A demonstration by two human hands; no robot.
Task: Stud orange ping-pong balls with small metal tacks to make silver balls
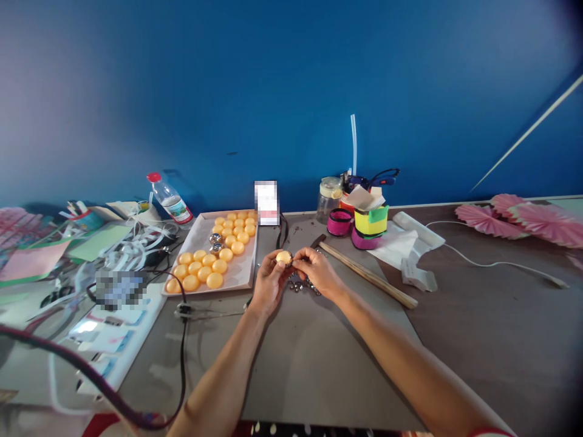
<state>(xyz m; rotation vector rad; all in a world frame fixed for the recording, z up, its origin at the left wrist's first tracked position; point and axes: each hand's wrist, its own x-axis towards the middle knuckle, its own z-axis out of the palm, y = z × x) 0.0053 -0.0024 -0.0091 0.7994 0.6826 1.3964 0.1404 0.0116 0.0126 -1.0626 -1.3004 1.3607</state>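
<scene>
My left hand (269,282) is closed around a glossy pale orange ball (284,258), gripped between thumb and fingers above the table. At the ball's right side my right hand (319,271) is pinched, its fingertips close to a dark, shiny edge. Whatever lies between those fingertips is too small to make out. Beneath and between the hands, small shiny metal pieces (298,285) lie scattered on the table, partly hidden by the fingers. To the left, a shallow white tray (237,276) holds many similar orange balls (215,280) and a few silver ones (215,248).
A hammer (368,274) with a wooden handle lies right of my hands. Behind stand a glass jar (328,200), a pink tape roll (339,223) and a phone (267,203). Cables (184,340) and clutter fill the left, near a tilted bottle (170,200). Pink paper fans (494,218) lie far right.
</scene>
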